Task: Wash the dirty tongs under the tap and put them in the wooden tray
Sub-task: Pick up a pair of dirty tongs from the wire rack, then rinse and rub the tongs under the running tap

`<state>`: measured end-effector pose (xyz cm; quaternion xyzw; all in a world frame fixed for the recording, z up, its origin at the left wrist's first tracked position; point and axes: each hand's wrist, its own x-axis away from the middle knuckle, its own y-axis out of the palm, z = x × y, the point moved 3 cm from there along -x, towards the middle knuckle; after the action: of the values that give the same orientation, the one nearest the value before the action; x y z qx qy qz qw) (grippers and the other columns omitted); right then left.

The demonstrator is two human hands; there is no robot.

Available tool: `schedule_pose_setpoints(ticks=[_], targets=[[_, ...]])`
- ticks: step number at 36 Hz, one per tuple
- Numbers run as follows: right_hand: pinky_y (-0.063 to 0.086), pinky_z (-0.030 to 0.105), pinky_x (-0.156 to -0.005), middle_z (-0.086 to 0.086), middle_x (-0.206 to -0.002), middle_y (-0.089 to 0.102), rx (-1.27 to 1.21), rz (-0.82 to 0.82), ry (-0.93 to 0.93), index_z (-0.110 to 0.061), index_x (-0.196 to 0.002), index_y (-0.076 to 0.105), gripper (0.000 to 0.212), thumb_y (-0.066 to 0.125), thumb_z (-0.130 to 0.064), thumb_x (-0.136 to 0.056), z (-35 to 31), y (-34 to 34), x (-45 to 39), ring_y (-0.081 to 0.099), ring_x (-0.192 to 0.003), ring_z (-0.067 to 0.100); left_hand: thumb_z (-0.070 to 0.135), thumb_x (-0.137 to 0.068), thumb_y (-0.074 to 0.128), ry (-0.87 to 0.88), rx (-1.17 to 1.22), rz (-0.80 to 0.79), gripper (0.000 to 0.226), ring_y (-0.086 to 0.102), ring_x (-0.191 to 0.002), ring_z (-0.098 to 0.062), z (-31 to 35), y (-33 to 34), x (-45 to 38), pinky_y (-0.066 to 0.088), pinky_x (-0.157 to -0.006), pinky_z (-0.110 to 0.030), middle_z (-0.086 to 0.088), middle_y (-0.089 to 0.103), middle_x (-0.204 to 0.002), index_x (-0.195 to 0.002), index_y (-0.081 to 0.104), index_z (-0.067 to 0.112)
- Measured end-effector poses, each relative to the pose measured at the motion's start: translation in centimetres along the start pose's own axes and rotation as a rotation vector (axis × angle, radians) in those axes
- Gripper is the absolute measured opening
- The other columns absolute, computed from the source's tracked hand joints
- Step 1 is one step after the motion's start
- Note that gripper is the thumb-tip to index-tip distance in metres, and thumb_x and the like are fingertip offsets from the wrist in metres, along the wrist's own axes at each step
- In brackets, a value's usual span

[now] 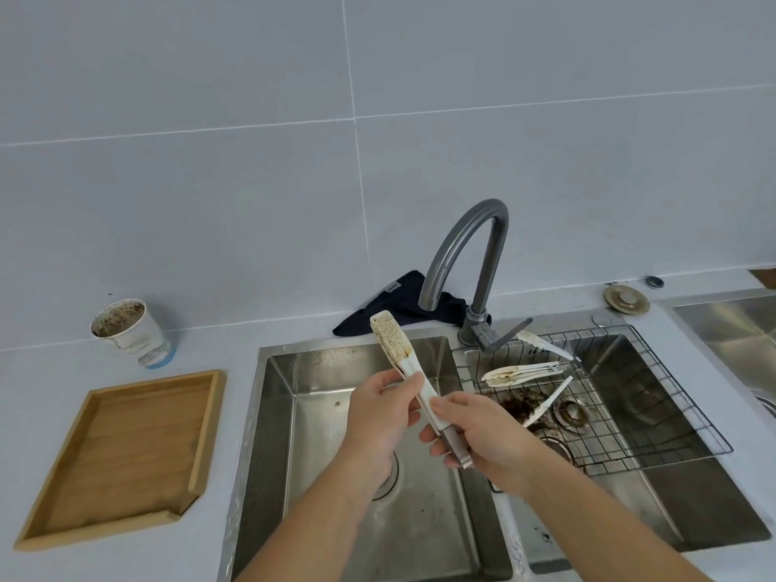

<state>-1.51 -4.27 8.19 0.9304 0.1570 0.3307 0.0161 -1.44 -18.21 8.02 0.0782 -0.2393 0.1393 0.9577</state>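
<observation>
A pair of white dirty tongs [392,338] with brown stains on the head is held over the left sink basin [319,413], head pointing up and away. My left hand [380,413] grips the middle of the tongs. My right hand [474,434] grips the grey handle end. The grey tap [466,254] arches above, its spout just behind the tongs' head; no water is visible. The wooden tray [121,451] lies empty on the counter to the left.
More dirty tongs [520,373] lie in a black wire rack [655,392] over the right sink basin, which is stained brown. A dirty paper cup [130,331] stands behind the tray. A dark cloth [403,306] lies behind the tap. Another sink [730,325] is at far right.
</observation>
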Motion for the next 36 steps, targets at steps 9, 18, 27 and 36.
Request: schedule_pose_setpoints(ticks=[9,18,27,36], targets=[[0.059,0.032,-0.076,0.011,-0.093,0.077,0.154,-0.037,-0.021,-0.003,-0.111,0.069,0.027,0.059,-0.027,-0.101,-0.5,-2.0,-1.6,0.071,-0.079,0.019,0.014,-0.092,0.068,-0.043,-0.024,-0.059,0.013,0.074,-0.097,-0.031,-0.4,0.4,-2.4,0.06,-0.088,-0.037,-0.012,0.079,-0.093,-0.103,0.076,0.014],[0.058,0.039,-0.093,-0.002,-0.097,0.076,0.474,0.285,-0.128,-0.031,-0.104,0.069,0.012,0.063,-0.038,-0.096,-4.4,-9.1,-4.0,0.073,-0.096,0.019,0.015,-0.094,0.067,-0.089,-0.034,-0.037,0.019,0.073,-0.096,-0.028,-1.2,-0.3,-4.2,0.058,-0.08,-0.031,-0.009,0.079,-0.098,-0.112,0.074,0.015],[0.049,0.037,-0.1,0.003,-0.133,0.067,0.787,0.563,-0.211,-0.014,-0.139,0.059,0.042,0.058,-0.028,-0.1,-7.4,-15.9,-7.5,0.061,-0.117,0.02,0.011,-0.095,0.065,-0.092,-0.032,-0.053,0.019,0.072,-0.09,-0.026,-1.5,-0.5,-4.5,0.059,-0.082,-0.035,-0.017,0.077,-0.102,-0.111,0.075,0.011],[0.052,0.029,-0.08,0.006,-0.112,0.075,0.92,0.586,-0.153,-0.013,-0.122,0.074,0.03,0.06,-0.027,-0.099,-8.9,-18.9,-10.6,0.067,-0.091,0.022,0.013,-0.095,0.066,-0.105,-0.046,-0.028,0.018,0.073,-0.089,-0.024,-1.9,-0.5,-4.5,0.059,-0.076,-0.032,-0.015,0.077,-0.101,-0.11,0.075,0.012]])
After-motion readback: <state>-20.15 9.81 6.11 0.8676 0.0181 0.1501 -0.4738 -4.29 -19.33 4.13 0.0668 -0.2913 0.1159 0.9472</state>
